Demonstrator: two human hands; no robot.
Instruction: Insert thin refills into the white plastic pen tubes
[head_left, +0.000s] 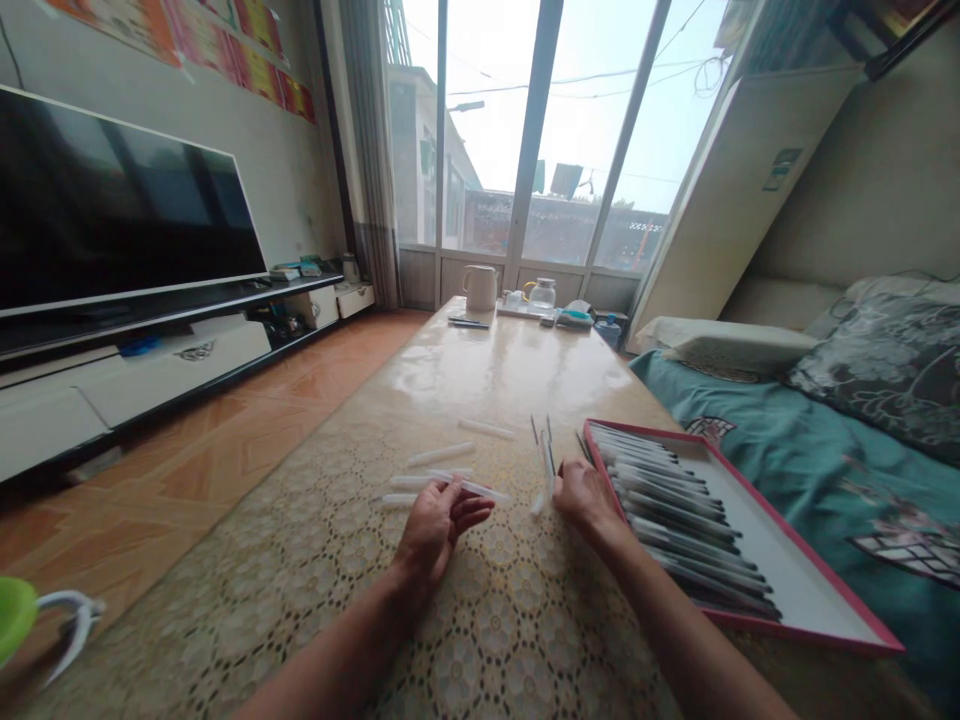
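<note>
My left hand (437, 522) holds a translucent white pen barrel (486, 490) between thumb and fingers, just above the table. Several similar loose barrels (441, 454) lie behind and left of it. My right hand (586, 494) is closed, its fingertips down beside a few thin dark-tipped pen refills (547, 455). What those fingers grip is hidden. A short clear piece (537, 503) lies just left of them. Right beside this hand stands a shallow pink-rimmed box (806, 535), holding a row of pens (675, 490) with clear barrels and dark ends.
The long table has a patterned clear cover (450, 640). At its far end stand a beige jug (481, 290), a glass pot (543, 293) and a tissue pack (575, 315). A teal-covered couch (757, 440) runs along the right, a TV cabinet (217, 365) along the left.
</note>
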